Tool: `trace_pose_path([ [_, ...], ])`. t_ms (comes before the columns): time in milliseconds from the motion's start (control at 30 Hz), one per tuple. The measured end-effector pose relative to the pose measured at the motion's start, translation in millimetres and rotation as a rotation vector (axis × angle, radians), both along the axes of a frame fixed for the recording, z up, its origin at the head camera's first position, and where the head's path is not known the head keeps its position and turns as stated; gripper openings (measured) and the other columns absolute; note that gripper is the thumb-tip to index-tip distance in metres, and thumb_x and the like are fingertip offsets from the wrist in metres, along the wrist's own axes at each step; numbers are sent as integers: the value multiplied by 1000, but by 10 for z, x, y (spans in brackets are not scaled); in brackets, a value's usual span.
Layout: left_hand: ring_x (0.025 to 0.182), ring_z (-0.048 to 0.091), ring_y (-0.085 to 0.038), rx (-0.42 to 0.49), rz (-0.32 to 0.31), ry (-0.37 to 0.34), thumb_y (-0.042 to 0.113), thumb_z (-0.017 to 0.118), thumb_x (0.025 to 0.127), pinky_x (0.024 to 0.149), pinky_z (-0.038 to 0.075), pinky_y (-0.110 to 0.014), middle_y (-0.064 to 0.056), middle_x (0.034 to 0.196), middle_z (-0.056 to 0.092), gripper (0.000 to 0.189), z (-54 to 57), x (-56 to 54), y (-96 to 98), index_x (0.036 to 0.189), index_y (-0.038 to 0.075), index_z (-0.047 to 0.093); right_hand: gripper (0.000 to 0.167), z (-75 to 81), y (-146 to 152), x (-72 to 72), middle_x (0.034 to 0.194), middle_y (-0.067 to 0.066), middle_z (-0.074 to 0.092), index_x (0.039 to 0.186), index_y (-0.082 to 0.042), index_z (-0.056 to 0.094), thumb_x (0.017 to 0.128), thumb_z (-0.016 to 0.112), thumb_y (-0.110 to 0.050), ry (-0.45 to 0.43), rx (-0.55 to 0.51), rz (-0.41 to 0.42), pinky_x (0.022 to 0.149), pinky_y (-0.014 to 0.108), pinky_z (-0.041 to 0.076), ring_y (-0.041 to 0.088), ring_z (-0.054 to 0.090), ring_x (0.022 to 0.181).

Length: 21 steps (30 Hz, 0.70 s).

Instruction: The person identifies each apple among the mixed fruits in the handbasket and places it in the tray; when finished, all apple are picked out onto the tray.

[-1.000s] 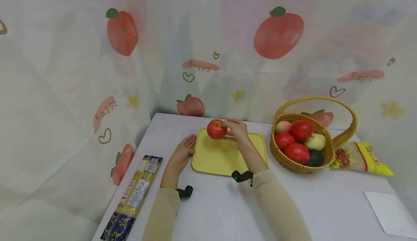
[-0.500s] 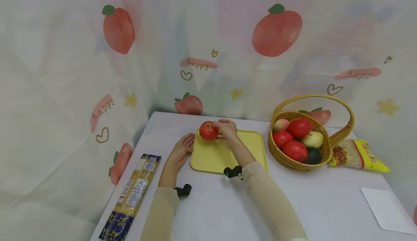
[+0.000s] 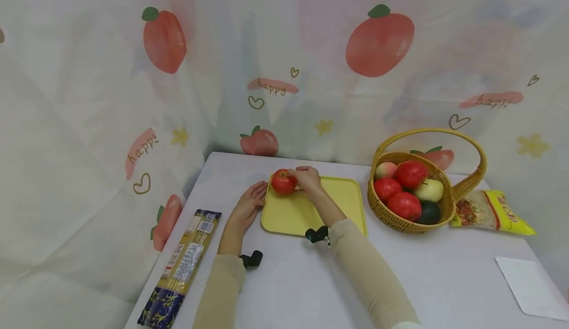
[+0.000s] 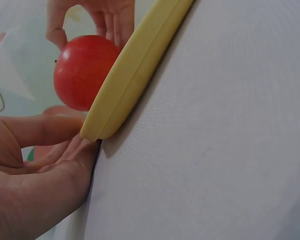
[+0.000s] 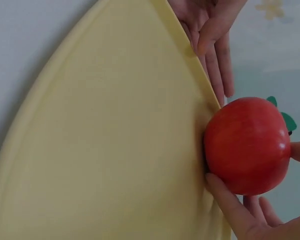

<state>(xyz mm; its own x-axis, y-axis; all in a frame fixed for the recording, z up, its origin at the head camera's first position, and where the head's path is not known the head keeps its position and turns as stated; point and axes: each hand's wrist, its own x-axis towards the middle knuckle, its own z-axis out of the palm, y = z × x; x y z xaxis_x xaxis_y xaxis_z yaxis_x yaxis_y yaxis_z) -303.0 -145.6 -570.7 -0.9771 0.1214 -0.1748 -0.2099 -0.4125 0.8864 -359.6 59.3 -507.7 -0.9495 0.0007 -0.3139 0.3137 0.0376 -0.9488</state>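
Observation:
A red apple (image 3: 283,182) sits over the far left corner of a yellow tray (image 3: 289,220). My right hand (image 3: 308,178) grips the apple from its right side, thumb and fingertips around it in the right wrist view. There the apple (image 5: 247,145) lies low against the tray surface. At the tray's left edge is my left hand (image 3: 249,204), its fingers extended. The left wrist view has its thumb (image 4: 50,130) touching the tray rim, with the other fingers reaching along the outside of the edge.
A wicker basket (image 3: 402,225) of several fruits stands right of the tray, with a yellow food packet (image 3: 493,213) beside it. A long noodle packet (image 3: 182,265) lies at the left table edge. A white sheet (image 3: 531,287) lies at the right. Printed cloth walls border the table.
My right hand has moved left and down with the apple, from above the tray to its far left corner. The left hand stays at the tray's left edge.

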Motion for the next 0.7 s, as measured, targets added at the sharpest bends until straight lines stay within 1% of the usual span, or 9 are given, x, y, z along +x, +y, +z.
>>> trace_pose_path([
  [167,156,28,-31,-4,-2,-1,-30,42,86,128,25,-39,-20,167,32,80,10,-6,24,160,-2,30,59,9,39,19,140,18,56,140,2,56,88,76,-17,-4,4,11,100,55,57,30,59,119],
  [333,156,29,-31,-16,-4,-9,-29,44,87,127,27,-39,-20,167,32,80,53,-4,32,160,-1,30,61,89,92,78,141,18,57,143,2,56,89,75,-17,1,45,12,108,54,51,33,55,129],
  [467,156,29,-31,-11,-6,-12,-28,45,88,126,28,-40,-20,167,31,79,46,-6,32,161,-1,29,57,205,171,154,140,18,58,142,1,57,91,74,-18,35,55,18,112,52,49,34,55,131],
  [600,156,28,-31,-2,-3,-5,-28,44,88,127,28,-40,-21,167,31,78,26,1,26,161,-3,29,49,370,296,248,143,16,59,138,1,60,95,71,-20,109,39,45,114,51,47,34,56,132],
  [700,156,29,-30,-6,1,-4,-28,44,88,127,28,-40,-21,166,32,78,25,9,24,160,-2,30,47,501,410,303,143,17,59,138,1,60,97,70,-21,162,26,66,114,49,48,33,57,132],
])
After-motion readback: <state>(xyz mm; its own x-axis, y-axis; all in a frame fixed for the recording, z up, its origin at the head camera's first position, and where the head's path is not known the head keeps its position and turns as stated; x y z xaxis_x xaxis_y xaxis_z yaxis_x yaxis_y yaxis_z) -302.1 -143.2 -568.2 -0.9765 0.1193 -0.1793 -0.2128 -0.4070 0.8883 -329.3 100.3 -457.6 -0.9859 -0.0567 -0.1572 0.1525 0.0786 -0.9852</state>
